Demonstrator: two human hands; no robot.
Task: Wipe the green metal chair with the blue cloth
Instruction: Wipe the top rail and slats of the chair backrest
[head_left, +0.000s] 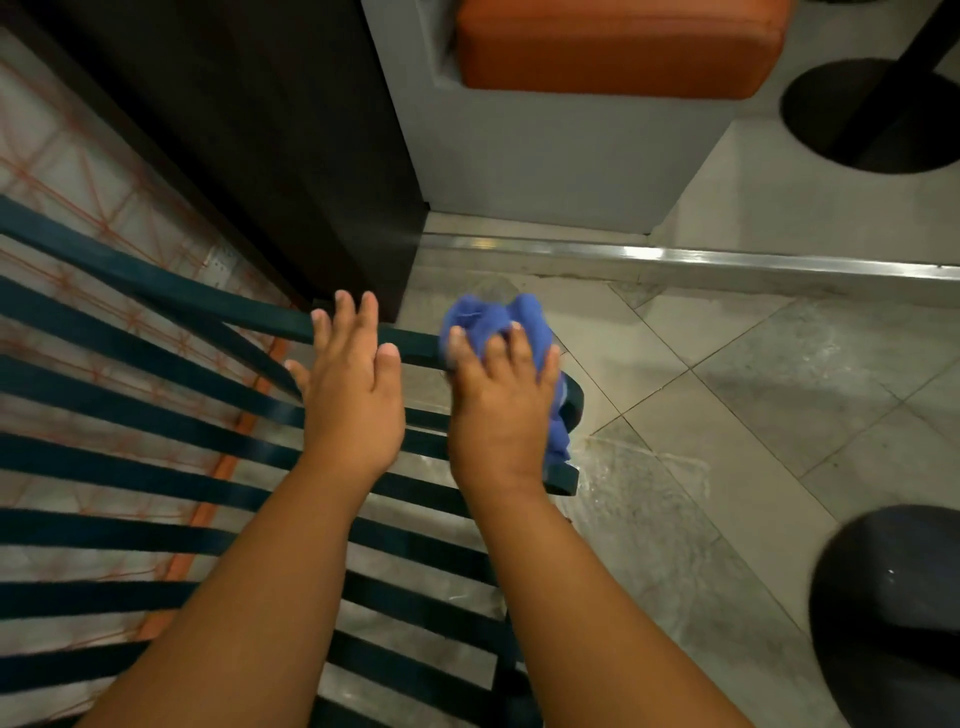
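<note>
The green metal chair (135, 457) fills the lower left, its dark slats running across the view and its frame curving round at the right end. My right hand (498, 405) grips the bunched blue cloth (493, 319) and holds it against the chair's top rail near the curved corner. Part of the cloth hangs down beside my palm. My left hand (353, 384) lies flat with straight fingers on the same rail, just left of the cloth.
A dark panel (260, 130) rises behind the chair. An orange cushioned seat (618, 47) on a grey base stands at the top. A black table base (872, 114) is at the top right, a dark round object (888, 613) at the lower right. Grey floor tiles (779, 395) spread rightward.
</note>
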